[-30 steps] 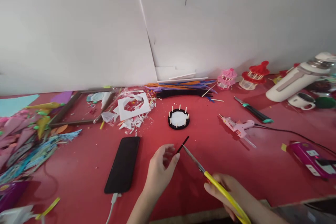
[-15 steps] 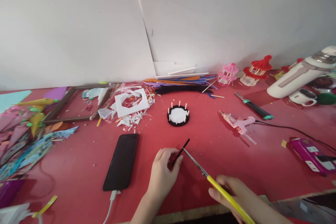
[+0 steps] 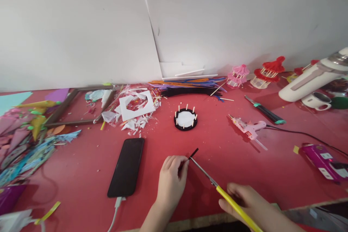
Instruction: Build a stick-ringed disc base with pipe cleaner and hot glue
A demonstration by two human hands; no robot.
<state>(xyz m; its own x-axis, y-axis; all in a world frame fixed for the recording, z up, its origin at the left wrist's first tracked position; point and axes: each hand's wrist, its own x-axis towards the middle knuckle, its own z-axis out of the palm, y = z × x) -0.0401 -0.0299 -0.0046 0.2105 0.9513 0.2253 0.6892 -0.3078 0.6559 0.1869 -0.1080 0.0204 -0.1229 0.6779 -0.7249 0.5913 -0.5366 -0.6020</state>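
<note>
Between the thumb and fingers of my left hand (image 3: 172, 179) is a short black pipe cleaner (image 3: 194, 152), its free end pointing up and right. My right hand (image 3: 244, 199) grips yellow-handled scissors (image 3: 231, 203). The tips of the blades meet the pipe cleaner just beyond my left fingertips; whether they are fully closed is hard to see. Farther back stands a round white base (image 3: 185, 119) rimmed in black fuzzy material, with several short wooden sticks upright around its edge.
A phone (image 3: 126, 166) on a cable lies left of my left hand. On the right are a pink glue gun (image 3: 248, 128), a utility knife (image 3: 268, 112), a purple power strip (image 3: 322, 163), a mug (image 3: 315, 99) and a thermos (image 3: 304, 79). Pipe cleaners (image 3: 187, 87) lie along the back.
My left fingers have closed up nearer the blades, and less of the pipe cleaner shows. The scissors have shifted slightly right and down with my right hand.
</note>
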